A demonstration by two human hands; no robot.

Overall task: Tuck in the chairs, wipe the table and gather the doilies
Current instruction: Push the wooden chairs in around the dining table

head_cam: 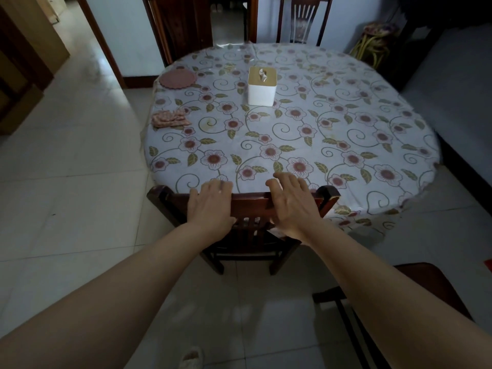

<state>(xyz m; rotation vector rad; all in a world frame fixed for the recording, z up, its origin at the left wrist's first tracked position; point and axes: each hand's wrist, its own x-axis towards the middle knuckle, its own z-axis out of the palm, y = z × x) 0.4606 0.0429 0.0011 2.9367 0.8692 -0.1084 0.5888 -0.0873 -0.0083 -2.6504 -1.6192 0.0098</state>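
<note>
A round table (372, 198) is covered with a glossy cloth printed with pink flowers and green scrolls. A dark wooden chair (247, 206) is set at its near edge, the top rail touching the cloth's edge and the seat partly under the table. The left hand (210, 206) and the right hand (292, 203) are laid flat on that rail, fingers spread and extended over the tabletop, not closed around anything. A white tissue box (261, 86) is placed near the centre. At the far left edge a round reddish doily (177, 78) is seen, and nearer, a crumpled patterned cloth (170, 119). A second chair (304, 20) is seen at the far side, against a pale wall. The floor (80, 182) is laid with light tiles.
</note>
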